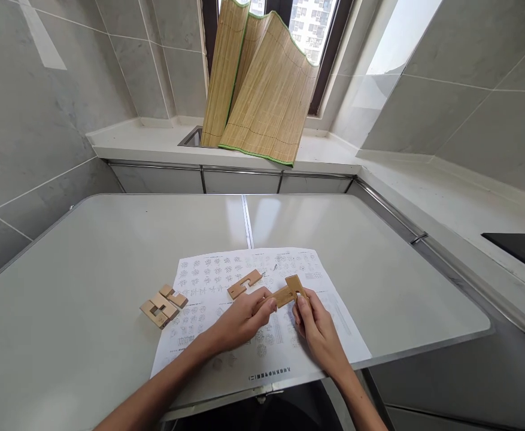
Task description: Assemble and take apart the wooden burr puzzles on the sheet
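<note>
My left hand (246, 317) is closed on the end of a flat wooden puzzle piece (282, 296). In my right hand (315, 323), thumb and fingers pinch a second notched wooden piece (294, 284), which crosses the first one at an angle. The two pieces touch, but I cannot tell whether they interlock. Just beyond my left hand, a loose notched wooden piece (244, 284) lies on a printed sheet (262, 383) covered with small diagrams. Off to the left, several more wooden pieces (163, 305) sit in a cluster at the sheet's edge.
The pale table (87, 269) has a metal seam across its middle and an edge close to me. Behind it, a bamboo mat (266, 90) leans on the counter (154, 140) by the window, over a sink (193, 136). A dark cooktop (522, 251) is at the right.
</note>
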A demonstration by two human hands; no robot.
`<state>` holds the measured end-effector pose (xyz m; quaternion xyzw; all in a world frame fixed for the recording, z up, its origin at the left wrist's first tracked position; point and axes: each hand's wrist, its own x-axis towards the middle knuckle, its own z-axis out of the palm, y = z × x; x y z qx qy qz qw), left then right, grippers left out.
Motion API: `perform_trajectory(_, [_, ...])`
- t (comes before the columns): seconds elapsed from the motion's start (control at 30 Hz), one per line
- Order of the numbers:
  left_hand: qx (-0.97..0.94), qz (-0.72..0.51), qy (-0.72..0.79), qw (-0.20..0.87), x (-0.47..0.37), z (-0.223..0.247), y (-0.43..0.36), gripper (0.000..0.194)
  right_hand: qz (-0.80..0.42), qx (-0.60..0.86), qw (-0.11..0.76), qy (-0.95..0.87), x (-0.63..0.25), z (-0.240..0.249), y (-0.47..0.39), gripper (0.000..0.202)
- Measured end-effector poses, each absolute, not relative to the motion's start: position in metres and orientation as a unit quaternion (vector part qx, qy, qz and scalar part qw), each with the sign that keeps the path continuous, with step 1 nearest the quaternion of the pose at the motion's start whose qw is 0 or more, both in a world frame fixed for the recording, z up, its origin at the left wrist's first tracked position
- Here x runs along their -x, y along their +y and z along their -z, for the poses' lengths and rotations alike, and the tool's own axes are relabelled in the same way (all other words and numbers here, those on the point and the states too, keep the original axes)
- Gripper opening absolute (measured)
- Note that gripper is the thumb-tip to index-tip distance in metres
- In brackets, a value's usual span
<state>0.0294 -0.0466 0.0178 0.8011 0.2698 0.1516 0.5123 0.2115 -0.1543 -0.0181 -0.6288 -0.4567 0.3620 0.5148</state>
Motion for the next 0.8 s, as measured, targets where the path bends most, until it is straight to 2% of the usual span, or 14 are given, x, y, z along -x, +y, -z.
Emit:
perform_trajectory(0.23, [-0.802,-0.116,0.249,0.53,-0.031,-0.019,-0.044,0.042,-0.398,0.606,0.52,-0.453,-0.209,0.014,-0.159,0.055])
perform_trajectory(0.47, [-0.794,-0.108,0.253,0.542,-0.031,-0.019,-0.043,0.041,-0.276,0.63,0.484,-0.541,-0.207,0.01,-0.16,0.052])
perform_trajectory(0.8, [-0.77,-0.116,0.248,0.576,-0.029,-0.016,-0.044,0.037,-0.195,0.641,0.441,-0.597,-0.206,0.021,-0.158,0.052])
